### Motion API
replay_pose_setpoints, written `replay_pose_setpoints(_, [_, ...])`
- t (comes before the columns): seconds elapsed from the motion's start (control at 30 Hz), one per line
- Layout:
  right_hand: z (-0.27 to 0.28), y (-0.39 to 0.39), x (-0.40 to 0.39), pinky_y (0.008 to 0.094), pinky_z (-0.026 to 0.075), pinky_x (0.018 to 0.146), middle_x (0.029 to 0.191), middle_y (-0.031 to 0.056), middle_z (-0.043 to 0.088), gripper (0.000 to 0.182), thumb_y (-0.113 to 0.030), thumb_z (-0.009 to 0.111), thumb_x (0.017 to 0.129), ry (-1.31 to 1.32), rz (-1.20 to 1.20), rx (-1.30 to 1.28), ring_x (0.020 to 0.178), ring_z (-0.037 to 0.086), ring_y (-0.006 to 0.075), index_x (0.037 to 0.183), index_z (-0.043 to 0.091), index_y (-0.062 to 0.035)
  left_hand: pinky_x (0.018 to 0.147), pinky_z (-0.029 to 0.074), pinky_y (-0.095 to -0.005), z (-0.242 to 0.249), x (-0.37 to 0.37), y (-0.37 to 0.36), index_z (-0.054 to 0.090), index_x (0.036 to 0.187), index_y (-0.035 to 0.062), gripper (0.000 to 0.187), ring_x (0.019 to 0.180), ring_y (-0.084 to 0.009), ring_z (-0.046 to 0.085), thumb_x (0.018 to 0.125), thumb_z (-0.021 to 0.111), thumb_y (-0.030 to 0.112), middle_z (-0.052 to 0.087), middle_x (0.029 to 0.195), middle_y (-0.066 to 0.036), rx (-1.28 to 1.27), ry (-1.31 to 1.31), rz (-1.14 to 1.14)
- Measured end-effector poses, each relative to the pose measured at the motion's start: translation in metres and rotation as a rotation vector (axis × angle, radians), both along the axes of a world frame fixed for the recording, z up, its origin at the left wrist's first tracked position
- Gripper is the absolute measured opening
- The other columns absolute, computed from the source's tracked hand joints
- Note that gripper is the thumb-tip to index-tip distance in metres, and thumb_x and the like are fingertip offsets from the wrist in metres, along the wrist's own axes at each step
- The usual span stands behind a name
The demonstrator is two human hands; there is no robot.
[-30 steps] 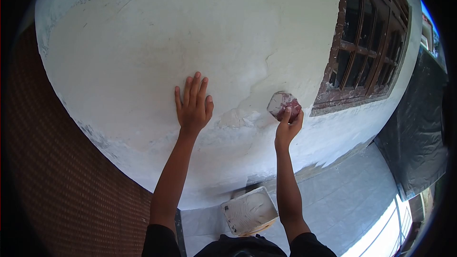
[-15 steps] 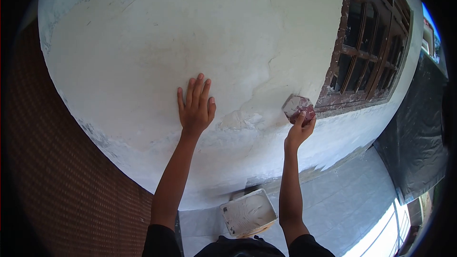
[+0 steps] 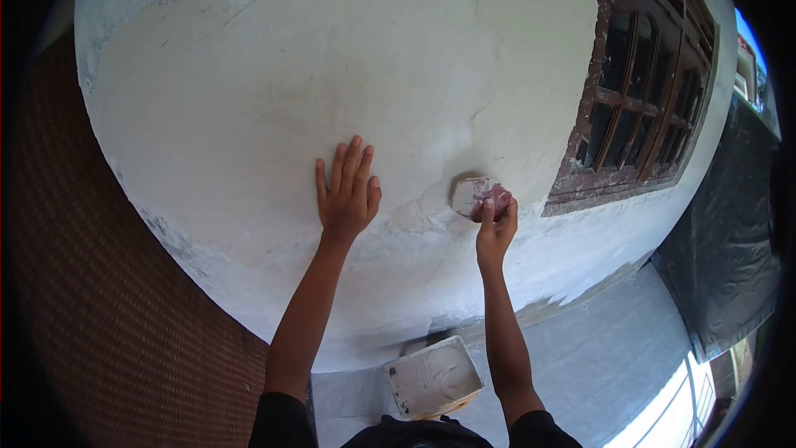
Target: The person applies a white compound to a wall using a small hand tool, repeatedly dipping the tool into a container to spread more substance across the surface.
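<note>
My left hand [image 3: 348, 192] lies flat against the whitish wall [image 3: 398, 99], fingers stretched out and holding nothing. My right hand [image 3: 497, 228] pinches a flat, reddish-brown putty spreader [image 3: 470, 197] smeared with white, thumb on its near face. The spreader is at the wall surface, between my left hand and the window; whether its edge touches the wall is hard to tell. Below, by the foot of the wall, a rectangular tub [image 3: 435, 375] holds white paste with ridges on its surface.
A brown wooden window [image 3: 634, 108] with dark panes is set into the wall at the right. Pale sheeting [image 3: 572, 357] covers the ground. A dark tarp [image 3: 717, 241] hangs at the far right, and a brown woven panel [image 3: 124, 282] stands on the left.
My right hand has moved left with the spreader, away from the window's lower corner. My left hand stays flat on the wall, and the view has shifted slightly.
</note>
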State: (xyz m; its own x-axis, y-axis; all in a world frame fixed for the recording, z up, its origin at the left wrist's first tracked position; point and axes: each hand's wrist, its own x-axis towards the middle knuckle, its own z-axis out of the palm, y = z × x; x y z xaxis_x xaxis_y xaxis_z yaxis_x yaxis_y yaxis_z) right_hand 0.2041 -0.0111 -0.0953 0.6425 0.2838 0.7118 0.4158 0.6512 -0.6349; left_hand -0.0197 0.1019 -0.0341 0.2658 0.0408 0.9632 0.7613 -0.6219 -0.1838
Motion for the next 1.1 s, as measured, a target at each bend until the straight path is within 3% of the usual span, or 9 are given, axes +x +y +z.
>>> replay_pose_setpoints(0.1, [-0.014,0.006,-0.01,0.0355,0.046,0.079,0.095,0.0149,0.053,0.031,-0.01,0.063,0.09,-0.415,-0.192,-0.299,0.087,0.055,0.0239,0.117,0.053,0.0024,0.115,0.016,-0.0531,-0.001,0.001,0.0,0.046,0.14,0.0116,0.047,0.14,-0.0253,0.035,0.094,0.047,0.023,0.041,0.149,-0.007,-0.011,0.002,-0.012])
replay_pose_setpoints(0.23, [0.006,-0.001,0.001,0.0258,0.046,0.077,0.097,0.0053,0.059,0.018,-0.015,0.055,0.099,0.244,-0.056,0.03,0.087,0.055,0.0112,0.108,0.053,-0.0001,0.115,0.016,-0.0533,-0.001,0.001,0.0,0.046,0.14,0.0118,0.048,0.14,-0.0251,0.035,0.094,0.047,0.023,0.041,0.149,-0.007,-0.008,0.002,-0.004])
replay_pose_setpoints(0.3, [0.008,-0.009,-0.008,0.0262,0.046,0.077,0.095,0.0042,0.058,0.018,-0.015,0.055,0.098,0.242,0.069,0.077,0.086,0.054,0.0107,0.108,0.052,-0.0001,0.115,0.016,-0.0534,-0.001,0.001,0.0,0.045,0.14,0.0122,0.048,0.14,-0.0251,0.035,0.094,0.047,0.023,0.041,0.149,-0.007,-0.012,-0.004,-0.002])
replay_pose_setpoints(0.5, [-0.046,0.012,-0.067,0.0369,0.038,0.082,0.092,0.0138,0.058,0.026,-0.008,0.066,0.086,-0.393,-0.009,-0.234,0.091,0.049,0.0279,0.109,0.056,-0.0008,0.115,0.017,-0.0536,-0.002,0.001,0.0,0.045,0.14,0.013,0.048,0.14,-0.025,0.034,0.094,0.047,0.023,0.04,0.15,-0.007,-0.016,-0.005,-0.006])
replay_pose_setpoints(0.7, [-0.038,0.013,-0.023,0.0279,0.047,0.079,0.103,0.0095,0.057,0.028,-0.019,0.056,0.098,0.17,-0.167,-0.059,0.092,0.056,0.0148,0.117,0.05,0.0021,0.115,0.016,-0.0538,-0.002,0.001,0.0,0.045,0.14,0.0131,0.047,0.14,-0.0253,0.034,0.094,0.047,0.023,0.04,0.15,-0.006,-0.018,0.001,-0.001])
replay_pose_setpoints(0.8, [-0.031,-0.002,-0.011,0.0298,0.048,0.079,0.106,0.0118,0.057,0.027,-0.016,0.055,0.098,0.468,-0.105,0.106,0.093,0.057,0.0166,0.116,0.05,0.0032,0.115,0.016,-0.0538,-0.002,0.002,0.0,0.045,0.14,0.0128,0.047,0.14,-0.0253,0.034,0.094,0.047,0.023,0.04,0.15,-0.007,-0.014,-0.005,0.001])
replay_pose_setpoints(0.93, [-0.06,0.005,-0.042,0.0283,0.047,0.077,0.1,0.0111,0.059,0.023,-0.012,0.06,0.095,0.075,0.091,-0.039,0.087,0.057,0.0157,0.111,0.051,0.002,0.115,0.016,-0.0537,-0.002,0.001,0.0,0.045,0.14,0.0124,0.047,0.14,-0.0255,0.034,0.094,0.047,0.023,0.041,0.15,-0.007,-0.014,-0.003,0.001])
replay_pose_setpoints(1.03, [-0.06,0.015,-0.07,0.0381,0.043,0.079,0.097,0.018,0.058,0.027,-0.006,0.065,0.085,-0.394,-0.092,-0.189,0.087,0.053,0.0314,0.109,0.055,0.0013,0.115,0.016,-0.0536,-0.002,0.0,0.0,0.045,0.14,0.0124,0.048,0.14,-0.0258,0.034,0.094,0.047,0.023,0.041,0.149,-0.007,-0.022,0.002,-0.005])
replay_pose_setpoints(1.1, [-0.06,0.026,-0.06,0.0277,0.045,0.071,0.098,0.0128,0.055,0.025,-0.011,0.062,0.093,-0.234,-0.169,-0.162,0.079,0.053,0.015,0.11,0.051,0.0025,0.115,0.016,-0.0535,-0.002,0.0,0.0,0.045,0.141,0.0124,0.048,0.14,-0.0259,0.034,0.094,0.047,0.023,0.041,0.149,-0.007,-0.02,0.007,-0.009])
